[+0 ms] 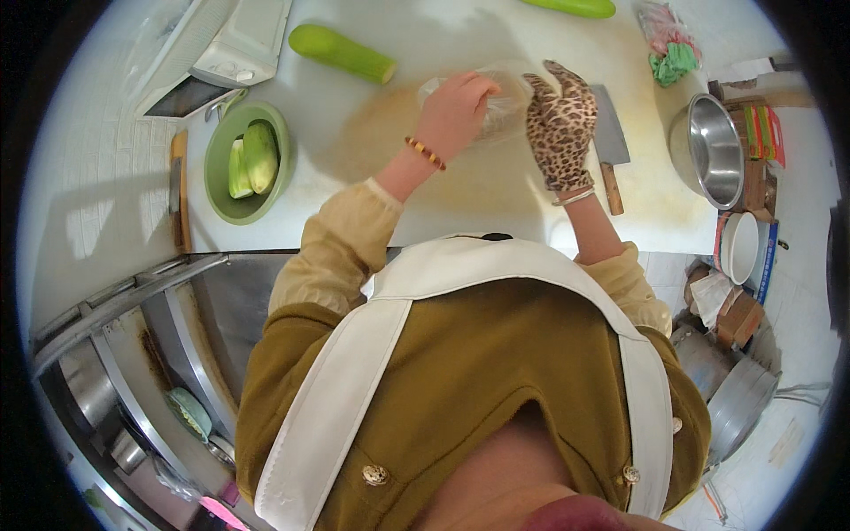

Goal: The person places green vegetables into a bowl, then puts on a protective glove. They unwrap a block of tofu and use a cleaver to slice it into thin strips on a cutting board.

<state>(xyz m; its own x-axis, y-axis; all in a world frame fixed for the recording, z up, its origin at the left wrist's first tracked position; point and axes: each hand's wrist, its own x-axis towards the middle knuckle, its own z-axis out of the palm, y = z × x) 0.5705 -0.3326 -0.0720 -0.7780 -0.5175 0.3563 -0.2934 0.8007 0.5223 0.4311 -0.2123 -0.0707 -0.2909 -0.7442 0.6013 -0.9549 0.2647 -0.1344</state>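
Bare, with a beaded bracelet at the wrist, my left hand (457,109) has its fingers curled on a crumpled piece of thin clear plastic (508,109). My right hand (563,123) wears a leopard-print glove and a pale bangle. Its fingertips are apart, close by the plastic's right edge; whether they touch it is unclear. Just right of the glove, a cleaver (611,129) lies flat, its wooden handle towards me. A long green gourd (342,54) with one cut end lies beyond my left hand.
A green plastic basin (282,166) at the left holds gourd pieces (259,159). Behind it stands a white appliance (242,50). Another gourd (574,6) lies at the far edge. On the right are a steel bowl (717,149), a green cloth-like bundle (674,64) and a white tub (740,247).
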